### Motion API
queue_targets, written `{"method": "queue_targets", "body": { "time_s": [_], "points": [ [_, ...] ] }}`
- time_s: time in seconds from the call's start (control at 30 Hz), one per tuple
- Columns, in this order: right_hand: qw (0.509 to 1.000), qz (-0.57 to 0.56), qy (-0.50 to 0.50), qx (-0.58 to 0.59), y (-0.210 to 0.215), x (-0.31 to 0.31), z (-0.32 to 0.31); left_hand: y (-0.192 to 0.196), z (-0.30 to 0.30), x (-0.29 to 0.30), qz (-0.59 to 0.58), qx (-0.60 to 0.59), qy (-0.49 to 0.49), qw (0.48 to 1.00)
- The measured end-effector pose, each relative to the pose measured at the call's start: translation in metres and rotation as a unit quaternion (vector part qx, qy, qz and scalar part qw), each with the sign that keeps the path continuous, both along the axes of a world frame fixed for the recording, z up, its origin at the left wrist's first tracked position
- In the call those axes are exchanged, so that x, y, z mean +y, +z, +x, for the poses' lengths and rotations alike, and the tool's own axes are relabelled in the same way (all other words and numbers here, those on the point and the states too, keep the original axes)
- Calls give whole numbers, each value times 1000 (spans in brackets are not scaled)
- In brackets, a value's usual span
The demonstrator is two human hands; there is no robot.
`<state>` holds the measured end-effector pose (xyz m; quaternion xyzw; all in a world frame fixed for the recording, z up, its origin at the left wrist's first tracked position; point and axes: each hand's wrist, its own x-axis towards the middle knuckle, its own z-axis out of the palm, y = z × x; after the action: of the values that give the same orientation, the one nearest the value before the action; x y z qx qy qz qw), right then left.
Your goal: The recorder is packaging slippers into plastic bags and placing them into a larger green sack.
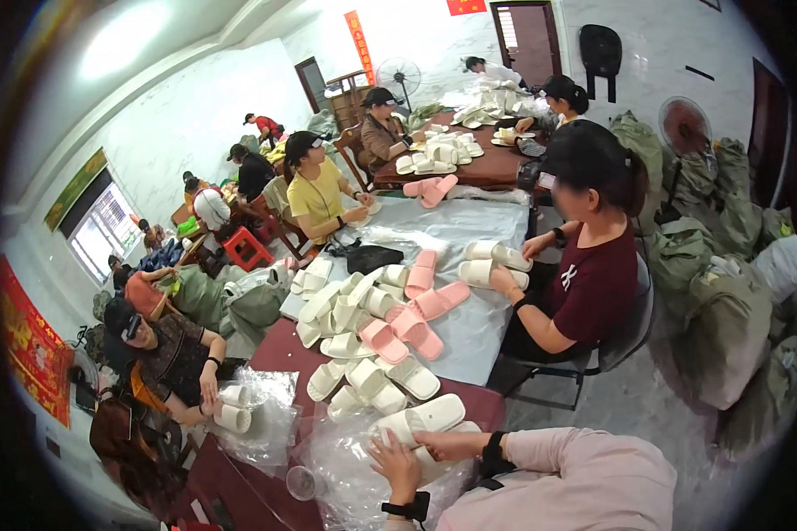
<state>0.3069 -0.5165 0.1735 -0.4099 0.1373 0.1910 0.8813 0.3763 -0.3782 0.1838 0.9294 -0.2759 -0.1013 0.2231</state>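
At the near edge of the table, a cream slipper [434, 414] lies with its toe end toward the right, and a second one shows partly beneath my hands. My right hand [456, 445] reaches in from the right, its fingers closed on the slipper's edge. Beside it, my left hand [395, 465] rests against the slipper's strap end with fingers spread. Clear plastic bags [350, 473] lie crumpled under and left of my hands. A pile of cream slippers [354, 305] is just beyond, with several pink slippers [412, 329] among them.
A clear cup [304, 483] stands on the plastic at left. One co-worker [164, 354] handles cream slippers at left; another [584, 265] holds a pair at right. More people sit at the farther table [496, 164]. Stuffed sacks [726, 319] line the right wall.
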Motion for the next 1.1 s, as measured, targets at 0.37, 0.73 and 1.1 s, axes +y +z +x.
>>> {"method": "queue_targets", "body": {
  "time_s": [0.37, 0.73, 1.1],
  "points": [
    [989, 128, -67, -25, 40, 4, -6, 21, -16, -4, 38, -86, -79, 992],
    [978, 184, -94, -13, 14, 5, 0, 14, -22, -2, 27, -109, -111, 987],
    [969, 214, -117, -37, -25, 5, 7, 20, -40, -11, -28, -72, -144, 986]
  ]
}}
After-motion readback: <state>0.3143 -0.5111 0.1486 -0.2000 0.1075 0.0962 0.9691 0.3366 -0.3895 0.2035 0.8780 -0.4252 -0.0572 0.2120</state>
